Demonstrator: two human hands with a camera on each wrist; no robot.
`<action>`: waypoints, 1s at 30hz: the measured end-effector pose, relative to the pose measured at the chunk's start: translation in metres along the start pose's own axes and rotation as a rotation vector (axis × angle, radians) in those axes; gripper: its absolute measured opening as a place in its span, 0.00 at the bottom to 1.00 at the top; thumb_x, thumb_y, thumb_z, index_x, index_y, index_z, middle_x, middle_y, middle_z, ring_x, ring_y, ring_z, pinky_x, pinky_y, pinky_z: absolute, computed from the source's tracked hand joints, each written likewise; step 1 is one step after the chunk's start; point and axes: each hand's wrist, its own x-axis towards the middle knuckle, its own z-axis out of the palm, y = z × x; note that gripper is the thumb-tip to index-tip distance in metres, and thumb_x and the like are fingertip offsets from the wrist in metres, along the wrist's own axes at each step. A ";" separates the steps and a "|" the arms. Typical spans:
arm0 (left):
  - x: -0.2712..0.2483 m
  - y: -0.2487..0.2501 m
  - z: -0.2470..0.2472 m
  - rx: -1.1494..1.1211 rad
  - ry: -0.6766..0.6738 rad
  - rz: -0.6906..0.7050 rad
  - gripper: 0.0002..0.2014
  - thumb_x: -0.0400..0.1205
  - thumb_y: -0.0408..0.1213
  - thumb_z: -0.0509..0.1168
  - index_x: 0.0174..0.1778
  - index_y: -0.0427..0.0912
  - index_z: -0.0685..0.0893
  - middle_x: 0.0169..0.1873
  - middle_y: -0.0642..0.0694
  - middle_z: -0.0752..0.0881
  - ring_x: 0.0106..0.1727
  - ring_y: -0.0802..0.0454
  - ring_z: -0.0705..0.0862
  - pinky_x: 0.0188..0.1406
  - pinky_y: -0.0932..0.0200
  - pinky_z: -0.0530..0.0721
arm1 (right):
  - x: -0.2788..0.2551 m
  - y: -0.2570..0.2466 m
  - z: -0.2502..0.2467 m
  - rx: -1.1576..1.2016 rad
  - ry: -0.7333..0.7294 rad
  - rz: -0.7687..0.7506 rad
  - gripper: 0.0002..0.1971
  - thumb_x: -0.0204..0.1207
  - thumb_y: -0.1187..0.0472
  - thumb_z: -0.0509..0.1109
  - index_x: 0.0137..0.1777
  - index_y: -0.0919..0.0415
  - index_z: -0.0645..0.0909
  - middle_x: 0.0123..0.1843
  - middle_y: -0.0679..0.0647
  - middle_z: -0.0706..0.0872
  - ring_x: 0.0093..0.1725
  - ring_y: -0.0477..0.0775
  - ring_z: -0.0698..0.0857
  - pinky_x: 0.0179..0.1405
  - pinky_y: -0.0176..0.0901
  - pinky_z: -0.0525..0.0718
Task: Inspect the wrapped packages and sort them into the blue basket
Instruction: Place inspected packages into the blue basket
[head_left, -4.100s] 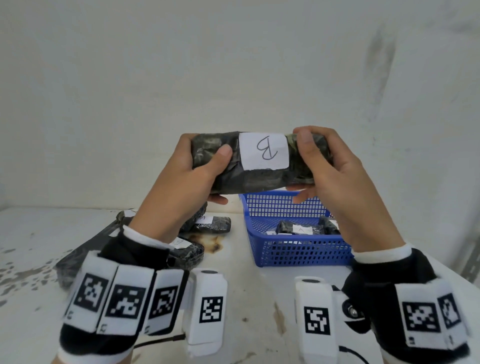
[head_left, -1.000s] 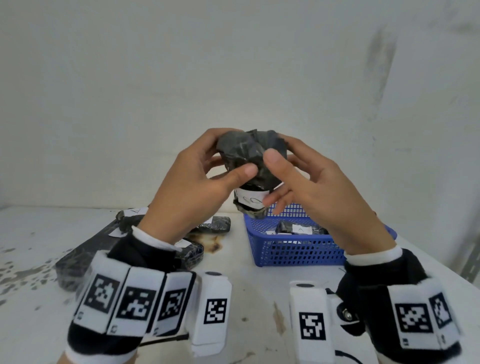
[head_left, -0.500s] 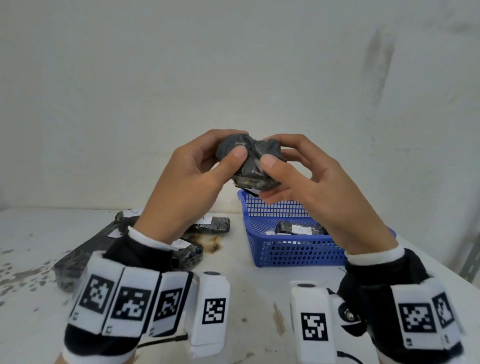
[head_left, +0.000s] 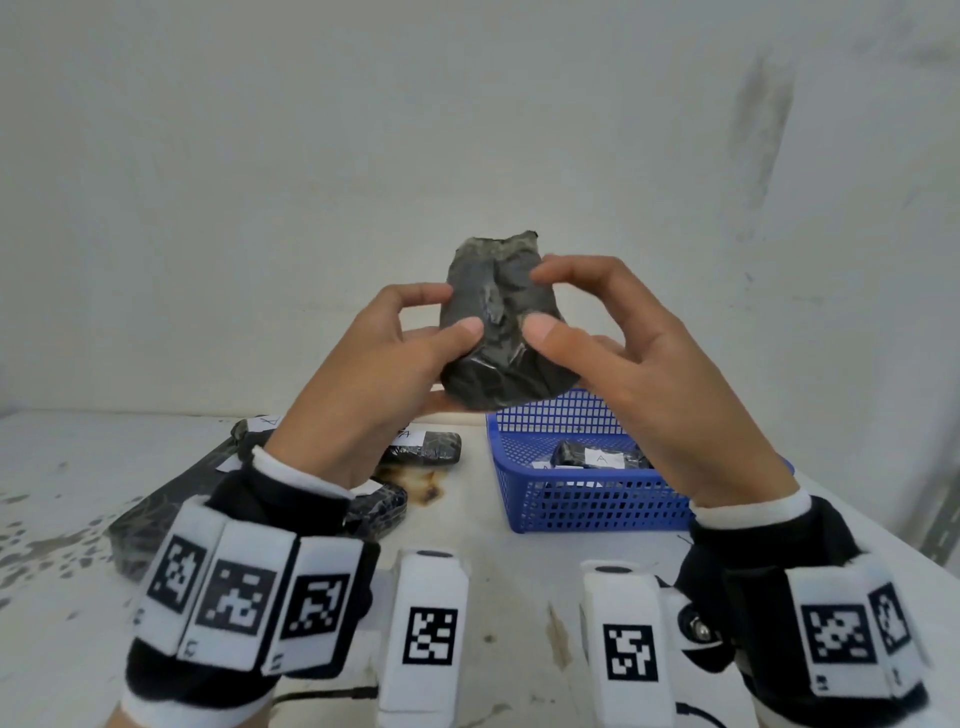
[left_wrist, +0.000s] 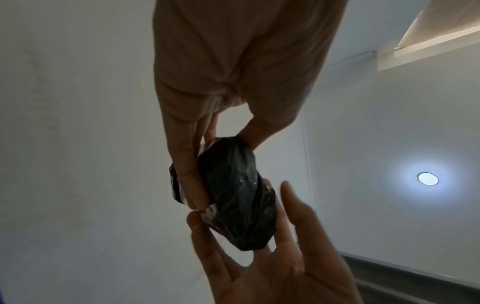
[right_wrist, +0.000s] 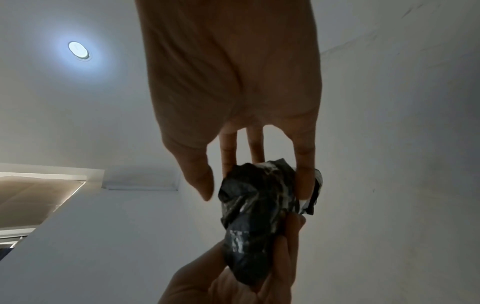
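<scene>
Hands raised together at chest height hold one dark wrapped package (head_left: 498, 332) end-up between them. Only the head view shows the table (head_left: 493, 582) below; the wrist views look up past the fingers to a white ceiling and a round ceiling light (left_wrist: 427, 178), and show the package's crinkled underside (right_wrist: 255, 224).

The left hand (head_left: 363, 384) grips the package's left side, thumb on the near face and curled fingers behind and under it. The right hand (head_left: 660, 384) pinches the right side, thumb on the near face, index fingertip on the upper edge, the other fingers loosely spread.

Below and beyond the right hand stands the blue basket (head_left: 587, 509), with labelled packages (head_left: 597, 460) inside it. Under the left hand, more wrapped packages (head_left: 426, 447) lie on the table, partly hidden by that wrist. Both wrists wear black cuffs carrying white marker tags (head_left: 431, 629).
</scene>
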 end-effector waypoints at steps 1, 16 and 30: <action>0.000 0.000 0.000 -0.005 -0.005 0.007 0.19 0.82 0.31 0.66 0.69 0.42 0.73 0.45 0.39 0.92 0.44 0.46 0.90 0.41 0.50 0.92 | 0.000 0.000 -0.001 0.007 0.002 -0.005 0.17 0.78 0.60 0.75 0.64 0.43 0.79 0.64 0.27 0.83 0.49 0.49 0.93 0.52 0.39 0.88; -0.002 -0.003 0.003 0.177 -0.002 0.118 0.13 0.79 0.38 0.71 0.59 0.45 0.85 0.48 0.45 0.90 0.41 0.54 0.90 0.33 0.60 0.88 | 0.004 0.005 -0.002 -0.056 0.055 0.173 0.30 0.77 0.55 0.77 0.79 0.47 0.75 0.57 0.49 0.91 0.50 0.45 0.93 0.51 0.38 0.91; 0.000 -0.005 -0.002 0.284 0.034 0.139 0.06 0.81 0.43 0.69 0.52 0.53 0.87 0.41 0.49 0.93 0.43 0.53 0.92 0.46 0.48 0.90 | 0.005 0.006 0.005 -0.105 0.061 0.210 0.20 0.73 0.45 0.77 0.65 0.45 0.85 0.48 0.50 0.94 0.49 0.52 0.93 0.60 0.57 0.89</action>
